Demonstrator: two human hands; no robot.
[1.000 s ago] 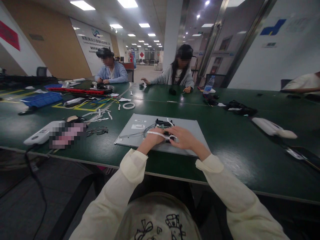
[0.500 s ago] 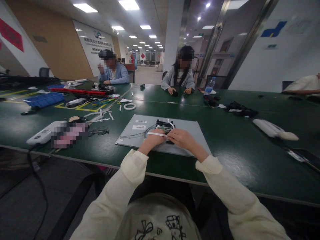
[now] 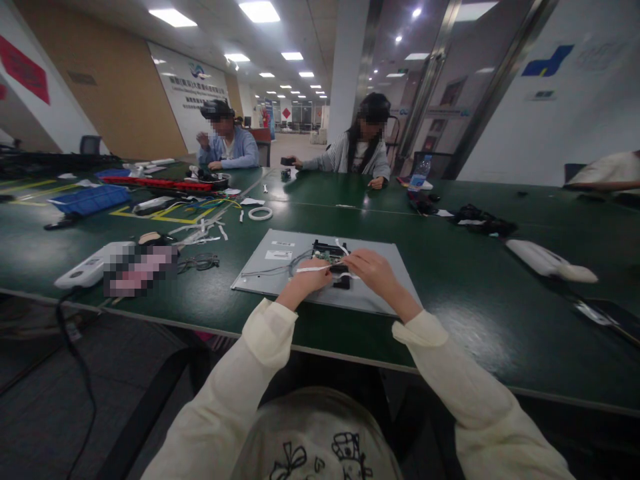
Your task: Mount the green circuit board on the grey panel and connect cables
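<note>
A grey flat panel (image 3: 395, 257) lies on the table before me, with a black bracket and a green circuit board (image 3: 321, 254) at its middle. Thin grey cables (image 3: 273, 270) run leftward from the board across the panel. Over the board, my left hand (image 3: 311, 277) pinches a narrow white tape strip (image 3: 306, 269), whose free end sticks out to the left. My right hand (image 3: 371, 270) has its fingertips closed at the strip's other end, slightly higher. A second white strip (image 3: 341, 245) stands curved behind my fingers.
Left of the panel are a white tape roll (image 3: 261, 213), loose strips (image 3: 203, 230), glasses (image 3: 200, 261) and a white device (image 3: 95, 265). A blue tray (image 3: 90, 199) stands farther left. Another white device (image 3: 550, 260) lies right. Two people sit opposite; one holds a black object (image 3: 287, 161).
My right hand has lifted slightly and moved right, away from my left hand, and the strip now slants upward. Across the table, a person has stretched an arm sideways with a black object.
</note>
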